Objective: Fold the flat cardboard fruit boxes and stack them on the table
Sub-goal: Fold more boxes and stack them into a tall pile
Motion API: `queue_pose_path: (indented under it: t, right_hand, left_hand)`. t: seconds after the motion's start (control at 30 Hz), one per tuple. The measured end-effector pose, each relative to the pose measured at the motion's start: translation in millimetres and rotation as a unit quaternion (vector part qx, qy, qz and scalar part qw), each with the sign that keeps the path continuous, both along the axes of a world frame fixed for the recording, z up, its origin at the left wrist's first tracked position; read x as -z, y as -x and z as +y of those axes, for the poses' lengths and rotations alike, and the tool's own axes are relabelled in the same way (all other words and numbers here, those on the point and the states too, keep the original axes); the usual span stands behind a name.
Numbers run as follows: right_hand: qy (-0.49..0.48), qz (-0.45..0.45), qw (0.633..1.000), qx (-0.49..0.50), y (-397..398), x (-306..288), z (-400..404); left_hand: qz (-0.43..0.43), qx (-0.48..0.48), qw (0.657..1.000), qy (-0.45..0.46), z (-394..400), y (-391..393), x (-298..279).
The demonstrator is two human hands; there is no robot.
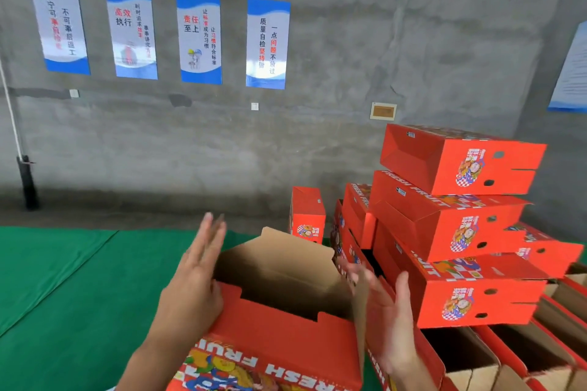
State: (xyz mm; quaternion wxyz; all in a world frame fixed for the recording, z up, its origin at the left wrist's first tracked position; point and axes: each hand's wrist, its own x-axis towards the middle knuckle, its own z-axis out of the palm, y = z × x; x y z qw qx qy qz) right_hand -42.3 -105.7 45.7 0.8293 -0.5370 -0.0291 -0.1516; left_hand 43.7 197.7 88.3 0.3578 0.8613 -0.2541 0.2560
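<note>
Already a stack of folded boxes [457,225] stands at the right of the green worktop [63,279]. Both hands, left hand [193,276] and right hand [392,324], flank a half-formed box [286,320], fingers straight, gripping nothing; its flaps look unclosed, so folding and stacking remain.

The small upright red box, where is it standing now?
In the head view the small upright red box stands right of centre on the green table cover, behind the open box, left of the stacked boxes.
</note>
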Motion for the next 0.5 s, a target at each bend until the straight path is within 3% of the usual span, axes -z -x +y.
queue_pose_path:
  t: [0.07, 0.17, 0.27, 0.4, 0.5]
  right_hand:
    - [0.124, 0.02, 0.991, 0.04, -4.8, 0.6, 8.7]
    - [0.272, -0.026, 0.959, 0.073, -7.6, 14.5, 7.8]
    - [0.35, -0.027, 0.934, 0.063, -11.7, 20.5, 3.8]
    - [0.456, 0.036, 0.887, 0.065, -25.7, 6.4, 7.3]
    - [0.459, 0.047, 0.882, 0.095, -36.0, 5.0, 9.0]
  left_hand:
    - [-0.033, 0.004, 0.998, -0.055, -4.8, 3.0, 3.2]
    - [-0.035, 0.023, 0.997, -0.058, -1.9, 2.0, 7.4]
    - [-0.032, 0.044, 0.998, -0.042, 2.9, -0.2, 6.3]
    - [-0.04, 0.088, 0.995, -0.036, 0.3, 3.7, 3.9]
    - [-0.051, 0.128, 0.988, -0.074, 4.7, 6.5, 2.9]
